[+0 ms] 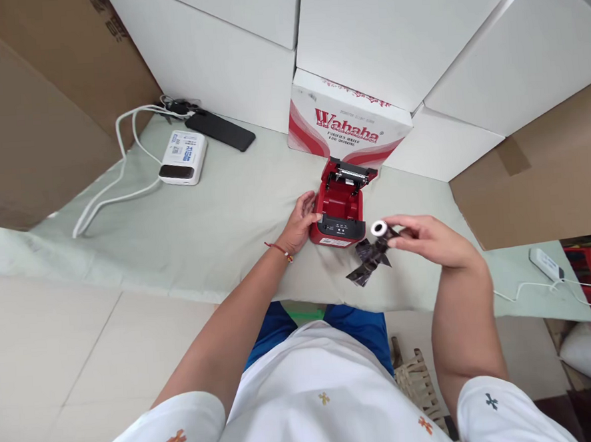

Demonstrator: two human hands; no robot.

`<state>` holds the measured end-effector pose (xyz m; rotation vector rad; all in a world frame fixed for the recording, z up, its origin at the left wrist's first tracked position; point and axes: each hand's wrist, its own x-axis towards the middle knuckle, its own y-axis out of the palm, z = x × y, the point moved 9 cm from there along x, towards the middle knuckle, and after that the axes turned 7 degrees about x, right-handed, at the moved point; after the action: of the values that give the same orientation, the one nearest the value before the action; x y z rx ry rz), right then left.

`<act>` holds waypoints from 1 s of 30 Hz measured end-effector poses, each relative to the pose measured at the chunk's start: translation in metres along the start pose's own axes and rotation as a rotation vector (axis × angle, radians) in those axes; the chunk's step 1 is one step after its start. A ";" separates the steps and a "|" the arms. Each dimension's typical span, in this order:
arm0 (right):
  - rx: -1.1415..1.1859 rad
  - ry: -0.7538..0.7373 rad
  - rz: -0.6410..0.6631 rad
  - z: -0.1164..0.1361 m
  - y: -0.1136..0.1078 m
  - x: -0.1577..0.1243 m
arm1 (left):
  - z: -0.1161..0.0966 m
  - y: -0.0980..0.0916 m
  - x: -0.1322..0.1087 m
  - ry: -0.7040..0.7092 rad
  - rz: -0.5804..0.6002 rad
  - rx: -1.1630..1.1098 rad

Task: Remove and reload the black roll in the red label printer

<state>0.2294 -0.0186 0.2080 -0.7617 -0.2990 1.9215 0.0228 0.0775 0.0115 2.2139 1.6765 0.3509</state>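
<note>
A small red and black label printer [339,235] sits on the cloth-covered table with its lid [351,173] raised. The red compartment inside shows no roll. My left hand [300,224] grips the printer's left side, thumb over the front left corner and fingers along the wall. Just right of the printer, my right hand [421,238] pinches a small roll of dark labels [379,229] between thumb and fingers. The roll's white core faces left towards the printer. A loose dark strip [365,263] hangs from it, creased and partly blurred, down towards the table.
Behind the printer stands a Wahaha carton [347,121] against white boxes [354,37]. At the left lie a white power bank [183,158] with a cable [122,168] and a black phone [220,130]. Brown cardboard [537,166] borders the right side; a white adapter [546,264] lies near the right edge.
</note>
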 end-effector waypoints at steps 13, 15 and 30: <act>-0.788 0.179 -0.239 0.022 0.048 0.132 | 0.001 0.002 0.002 0.026 0.018 0.017; -0.805 0.210 -0.240 0.019 0.048 0.139 | 0.002 0.002 0.002 0.028 0.020 0.021; -0.563 -0.247 -0.337 0.007 0.130 0.019 | 0.000 0.002 -0.002 0.031 0.011 0.031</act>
<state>0.1261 -0.0616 0.1394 -0.7681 -1.0837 1.6149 0.0242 0.0746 0.0122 2.2522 1.6970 0.3667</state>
